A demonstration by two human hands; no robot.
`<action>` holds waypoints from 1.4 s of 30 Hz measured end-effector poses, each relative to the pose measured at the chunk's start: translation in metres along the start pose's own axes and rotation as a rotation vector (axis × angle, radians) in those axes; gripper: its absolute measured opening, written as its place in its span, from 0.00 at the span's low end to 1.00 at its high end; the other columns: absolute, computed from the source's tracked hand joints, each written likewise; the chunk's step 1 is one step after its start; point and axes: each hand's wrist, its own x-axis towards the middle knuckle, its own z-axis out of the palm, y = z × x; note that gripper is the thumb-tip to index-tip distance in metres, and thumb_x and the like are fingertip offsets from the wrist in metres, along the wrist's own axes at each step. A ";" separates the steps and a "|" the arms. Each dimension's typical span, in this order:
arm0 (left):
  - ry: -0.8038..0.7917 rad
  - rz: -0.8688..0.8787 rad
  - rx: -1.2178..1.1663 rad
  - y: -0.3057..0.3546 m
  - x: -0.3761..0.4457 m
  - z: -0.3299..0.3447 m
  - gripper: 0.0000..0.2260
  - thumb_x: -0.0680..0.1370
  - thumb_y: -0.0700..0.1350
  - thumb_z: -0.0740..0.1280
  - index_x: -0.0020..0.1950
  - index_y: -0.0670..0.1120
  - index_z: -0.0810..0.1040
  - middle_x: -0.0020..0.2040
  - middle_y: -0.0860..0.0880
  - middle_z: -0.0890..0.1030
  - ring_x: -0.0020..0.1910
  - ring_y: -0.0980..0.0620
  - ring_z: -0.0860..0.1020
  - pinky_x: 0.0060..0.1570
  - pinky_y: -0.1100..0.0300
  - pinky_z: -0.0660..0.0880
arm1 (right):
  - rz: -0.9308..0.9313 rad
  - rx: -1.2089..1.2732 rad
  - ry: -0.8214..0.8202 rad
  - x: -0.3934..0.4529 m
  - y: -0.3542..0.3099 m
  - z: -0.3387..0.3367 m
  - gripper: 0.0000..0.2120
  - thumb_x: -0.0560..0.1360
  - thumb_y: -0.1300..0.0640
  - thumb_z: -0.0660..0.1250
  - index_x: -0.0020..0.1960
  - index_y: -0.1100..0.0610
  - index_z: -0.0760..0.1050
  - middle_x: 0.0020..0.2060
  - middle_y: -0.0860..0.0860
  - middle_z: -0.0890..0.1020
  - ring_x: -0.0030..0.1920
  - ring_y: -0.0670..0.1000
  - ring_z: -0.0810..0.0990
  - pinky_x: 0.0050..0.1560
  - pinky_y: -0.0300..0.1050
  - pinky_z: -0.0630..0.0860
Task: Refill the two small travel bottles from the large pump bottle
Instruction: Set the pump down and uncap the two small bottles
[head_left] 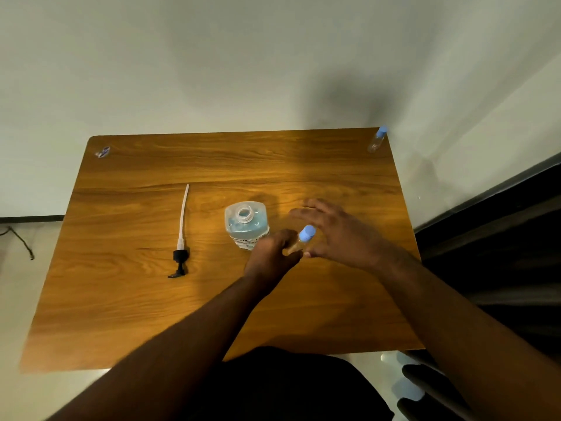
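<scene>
A large clear bottle (246,223) with blue liquid stands uncapped at the table's middle. Its black pump head with a long white tube (181,238) lies flat to the left. My left hand (273,258) grips a small clear travel bottle (299,243) with a blue cap (307,232), just right of the large bottle. My right hand (337,232) hovers beside the cap with its fingers spread and holds nothing. A second small travel bottle (377,140) with a blue cap stands at the table's far right corner.
The wooden table (151,299) stands against a pale wall. A small blue and white item (103,152) lies at the far left corner. A dark panel and floor lie to the right of the table.
</scene>
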 end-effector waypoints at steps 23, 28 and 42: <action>-0.191 -0.267 -0.058 -0.016 0.014 0.033 0.16 0.72 0.40 0.73 0.56 0.50 0.73 0.51 0.53 0.78 0.51 0.51 0.78 0.48 0.54 0.77 | 0.493 0.562 0.389 -0.002 0.087 0.090 0.17 0.70 0.65 0.72 0.57 0.56 0.77 0.50 0.50 0.80 0.49 0.50 0.79 0.47 0.42 0.76; -0.153 -0.306 -0.018 -0.018 0.036 0.043 0.15 0.72 0.39 0.72 0.55 0.49 0.72 0.49 0.48 0.80 0.47 0.48 0.78 0.45 0.51 0.77 | 0.458 0.412 0.386 0.018 0.099 0.104 0.15 0.71 0.66 0.70 0.57 0.59 0.78 0.55 0.55 0.77 0.53 0.50 0.76 0.51 0.37 0.70; -0.211 -0.434 0.099 -0.024 0.059 0.056 0.16 0.75 0.40 0.68 0.61 0.50 0.72 0.55 0.46 0.80 0.49 0.47 0.79 0.44 0.55 0.77 | 0.447 0.276 0.256 0.043 0.121 0.131 0.21 0.73 0.64 0.68 0.65 0.57 0.72 0.62 0.55 0.75 0.63 0.55 0.73 0.62 0.47 0.70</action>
